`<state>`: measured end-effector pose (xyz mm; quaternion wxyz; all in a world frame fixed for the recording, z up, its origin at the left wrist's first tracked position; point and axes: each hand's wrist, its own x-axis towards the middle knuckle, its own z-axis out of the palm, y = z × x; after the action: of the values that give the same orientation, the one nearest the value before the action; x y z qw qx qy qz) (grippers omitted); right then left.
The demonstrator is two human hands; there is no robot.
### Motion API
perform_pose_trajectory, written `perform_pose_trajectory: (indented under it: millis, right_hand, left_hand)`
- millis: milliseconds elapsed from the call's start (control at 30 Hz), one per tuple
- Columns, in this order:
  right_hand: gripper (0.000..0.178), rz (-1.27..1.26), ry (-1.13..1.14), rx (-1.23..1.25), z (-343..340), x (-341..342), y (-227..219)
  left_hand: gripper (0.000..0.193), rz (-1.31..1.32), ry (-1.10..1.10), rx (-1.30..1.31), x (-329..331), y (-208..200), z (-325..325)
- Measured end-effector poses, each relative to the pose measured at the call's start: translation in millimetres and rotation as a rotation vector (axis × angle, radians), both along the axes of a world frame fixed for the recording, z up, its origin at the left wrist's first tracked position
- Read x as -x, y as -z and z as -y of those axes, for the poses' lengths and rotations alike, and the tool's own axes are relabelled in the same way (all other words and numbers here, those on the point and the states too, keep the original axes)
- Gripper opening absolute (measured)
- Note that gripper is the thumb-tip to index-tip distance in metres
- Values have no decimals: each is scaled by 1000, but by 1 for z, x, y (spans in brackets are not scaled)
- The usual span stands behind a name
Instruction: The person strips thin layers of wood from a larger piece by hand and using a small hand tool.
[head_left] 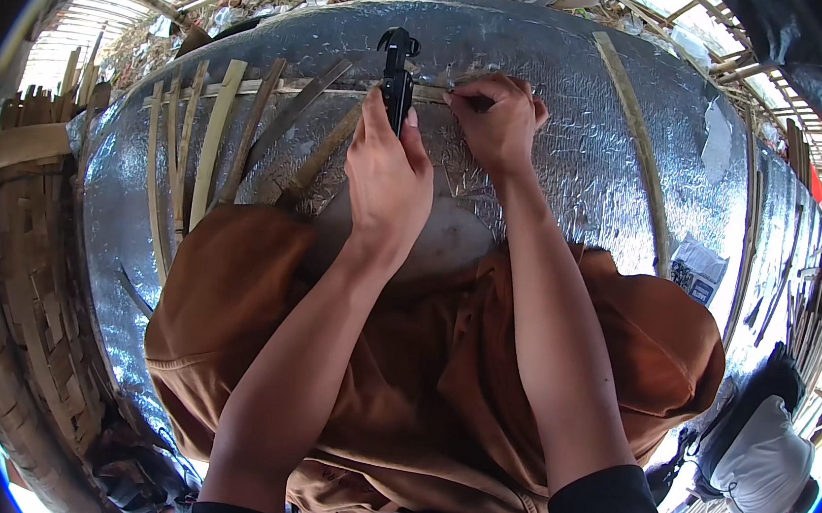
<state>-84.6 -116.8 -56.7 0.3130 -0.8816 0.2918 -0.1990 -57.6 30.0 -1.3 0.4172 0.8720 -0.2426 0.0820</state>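
My left hand (384, 175) is closed around a black hand tool (396, 77) with a hooked, claw-like head, held upright with the head pointing away from me. To its right, my right hand (503, 127) is closed in a pinch, fingertips at the right end of a thin bamboo strip (314, 84) lying crosswise. Whatever sits between those fingertips is too small and hidden to name. Several upright bamboo strips (213, 134) meet the crosswise one on the left. A longer bamboo strip (635, 140) lies apart on the right.
Silvery foil sheeting (576, 188) spreads under the strips. My legs in brown cloth (228, 308) are at its near side. A small printed packet (699, 269) lies by my right knee. Woven bamboo (42, 290) stands at left; a person in a white top (763, 459) is at lower right.
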Motion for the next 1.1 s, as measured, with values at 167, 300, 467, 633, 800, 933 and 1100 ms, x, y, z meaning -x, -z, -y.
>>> perform_pose_trajectory:
  millis: [167,300,467,633,800,933,1100]
  right_hand:
    - [9,18,-10,-17,1,0,0]
    - [11,40,-17,-32,2,1,3]
    - [12,34,-33,-45,3,2,1]
    - [14,37,-46,-62,6,1,4]
    - [18,35,-55,-89,8,2,4]
    - [35,-72,-79,-80,8,3,-2]
    - [84,117,-126,-264,13,8,-14]
  left_hand:
    - [41,-77,-20,-18,-4,-7,0]
    - [40,-69,-13,0,-5,-9,1]
    - [39,-63,-13,7,-6,-7,1]
    - [39,-67,-13,-3,-7,-7,2]
    - [39,-69,-11,22,-8,-8,3]
    - [39,-88,-2,49,-10,-7,1]
    - [38,-107,-18,112,-9,-16,2]
